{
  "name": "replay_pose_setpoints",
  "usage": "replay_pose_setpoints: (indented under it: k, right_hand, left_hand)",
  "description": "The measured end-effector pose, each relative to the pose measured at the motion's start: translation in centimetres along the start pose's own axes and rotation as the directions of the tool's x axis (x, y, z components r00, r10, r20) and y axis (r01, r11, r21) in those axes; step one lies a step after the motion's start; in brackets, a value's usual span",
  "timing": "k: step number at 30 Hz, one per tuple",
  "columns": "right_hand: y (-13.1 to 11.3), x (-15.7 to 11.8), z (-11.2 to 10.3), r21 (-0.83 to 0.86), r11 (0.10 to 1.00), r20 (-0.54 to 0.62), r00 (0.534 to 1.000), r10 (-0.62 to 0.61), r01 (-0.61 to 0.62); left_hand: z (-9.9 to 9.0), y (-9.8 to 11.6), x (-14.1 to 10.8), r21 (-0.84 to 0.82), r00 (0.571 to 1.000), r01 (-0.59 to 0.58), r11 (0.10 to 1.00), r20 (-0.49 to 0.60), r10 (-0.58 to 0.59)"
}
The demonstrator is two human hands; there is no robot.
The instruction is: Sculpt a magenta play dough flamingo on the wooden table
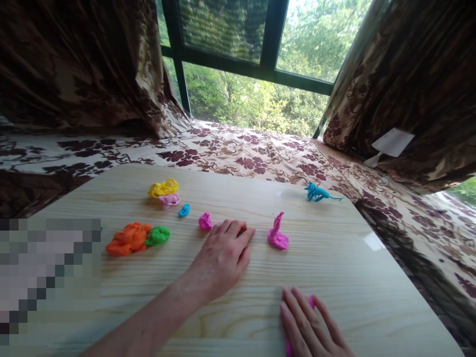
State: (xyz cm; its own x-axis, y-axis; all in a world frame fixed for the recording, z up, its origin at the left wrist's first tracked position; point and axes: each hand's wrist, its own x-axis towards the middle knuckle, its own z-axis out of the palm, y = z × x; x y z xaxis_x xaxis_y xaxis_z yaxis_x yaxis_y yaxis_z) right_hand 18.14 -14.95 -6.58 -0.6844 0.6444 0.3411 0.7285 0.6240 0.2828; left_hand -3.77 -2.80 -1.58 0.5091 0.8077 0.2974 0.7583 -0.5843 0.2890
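My left hand (223,253) lies palm down on the wooden table, its fingers slightly bent and spread, with nothing visible in it. Just beyond its fingertips is a small lump of pink modelling clay (205,221). At the near right, my right hand (312,325) is stretched flat over more pink modelling clay (288,347). That clay shows only at the hand's left edge and between two fingers; the rest is hidden. Between and beyond the hands stands a pink clay shape (278,235) with a flat base and an upright neck-like part.
Orange clay (130,239) touches green clay (158,235) at the left. Behind lie yellow clay (163,188), pale pink clay (170,200) and a small blue piece (184,210). A blue animal figure (318,192) stands near the far right edge of the table (238,183).
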Motion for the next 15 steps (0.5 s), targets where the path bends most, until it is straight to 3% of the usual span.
replay_pose_setpoints:
  k: [3, 5, 10, 15]
  right_hand:
    - [1.0, 4.4, -1.1, 0.191, 0.981, 0.062, 0.998, 0.011, -0.022]
    - [1.9, 5.7, -2.3, 0.333, 0.941, 0.114, 0.993, 0.018, -0.055]
    - [4.3, 3.8, -4.8, 0.512, 0.824, 0.193, 0.967, 0.165, -0.243]
    - [4.7, 2.5, -4.7, 0.587, 0.733, 0.254, 0.938, 0.236, -0.344]
  left_hand:
    - [-0.1, 0.1, 0.0, 0.008, 1.000, 0.002, 1.000, -0.001, -0.002]
    - [-0.1, 0.1, -0.1, 0.010, 1.000, 0.000, 1.000, -0.004, 0.000]
    - [-0.1, 0.0, -0.1, 0.001, 0.999, -0.020, 1.000, -0.027, 0.020]
    - [0.0, -0.1, -0.1, -0.005, 0.998, -0.029, 1.000, -0.057, 0.028]
